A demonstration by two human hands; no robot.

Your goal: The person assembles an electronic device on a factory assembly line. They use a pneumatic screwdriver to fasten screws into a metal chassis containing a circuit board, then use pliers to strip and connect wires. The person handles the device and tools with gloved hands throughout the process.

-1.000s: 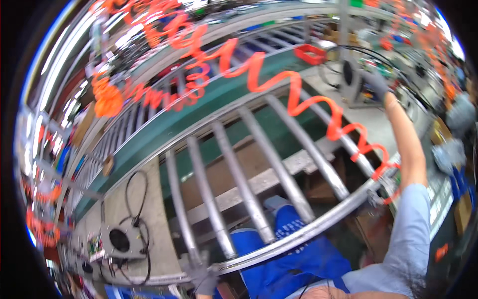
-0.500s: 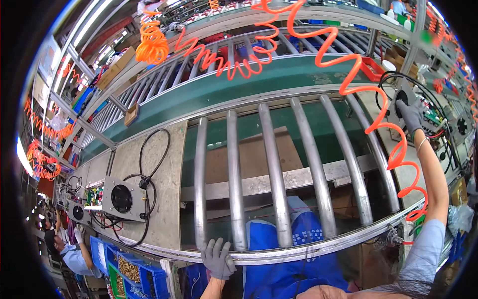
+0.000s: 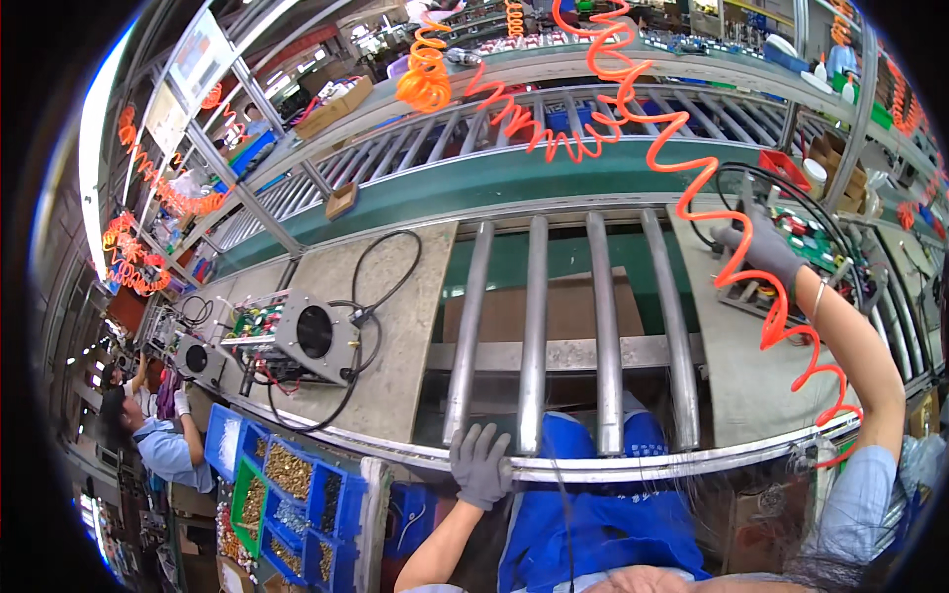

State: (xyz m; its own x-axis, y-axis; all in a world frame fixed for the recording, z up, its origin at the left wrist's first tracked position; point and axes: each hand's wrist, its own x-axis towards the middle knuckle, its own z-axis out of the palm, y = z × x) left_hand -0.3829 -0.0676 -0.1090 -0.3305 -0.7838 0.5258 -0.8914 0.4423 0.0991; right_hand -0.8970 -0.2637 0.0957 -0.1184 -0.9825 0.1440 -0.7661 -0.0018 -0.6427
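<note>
My left hand (image 3: 481,466), in a grey glove, lies on the metal front rail (image 3: 573,466) of the roller conveyor with its fingers spread over it. My right hand (image 3: 766,252), gloved too, grips the fan-side panel of an open metal chassis (image 3: 816,237) with circuit boards and wires. A pale board (image 3: 746,371) on the rollers carries that chassis, and a black cable loops behind it. An orange coiled air hose (image 3: 736,237) hangs in front of my right hand and hides part of the grip.
A similar chassis (image 3: 314,331) with a round fan opening stands on the left board (image 3: 400,326). Bare rollers (image 3: 534,346) lie between the boards. Blue and green bins (image 3: 297,469) of small parts sit at lower left, near a co-worker (image 3: 158,440). A green belt (image 3: 474,188) runs beyond.
My right hand has drawn the right chassis and its board left along the rollers, narrowing the gap between boards. My left hand stays on the rail. The view has turned, shifting the scene rightward.
</note>
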